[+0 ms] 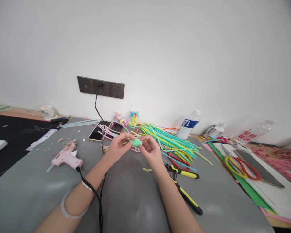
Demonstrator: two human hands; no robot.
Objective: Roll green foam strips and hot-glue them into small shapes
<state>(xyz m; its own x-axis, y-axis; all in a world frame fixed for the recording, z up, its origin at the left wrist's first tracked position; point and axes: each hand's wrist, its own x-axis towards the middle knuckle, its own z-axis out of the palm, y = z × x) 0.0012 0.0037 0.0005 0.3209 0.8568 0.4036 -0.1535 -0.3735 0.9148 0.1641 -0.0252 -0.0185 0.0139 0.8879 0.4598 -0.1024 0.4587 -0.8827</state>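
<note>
A small light-green fuzzy piece [136,142], which looks like bent pipe cleaner, is held up over the grey table between both hands. My left hand [120,145] pinches its left end, and my right hand [150,149] has fingertips on its right end. Behind and right of my right hand lies a pile of green, teal and yellow pipe cleaners [168,139]. Yellow-and-black pliers [186,191] rest open beside my right forearm. Left of my left arm, a pink glue gun [67,157] lies on its side, its cord passing under that arm.
Two phones [97,132] lie behind my left hand. Small pipe-cleaner figures [133,119] stand by the wall, near a clear bottle [188,124]. A black cord [97,106] runs from the wall socket [100,87]. Scissors [242,166] lie on papers at right.
</note>
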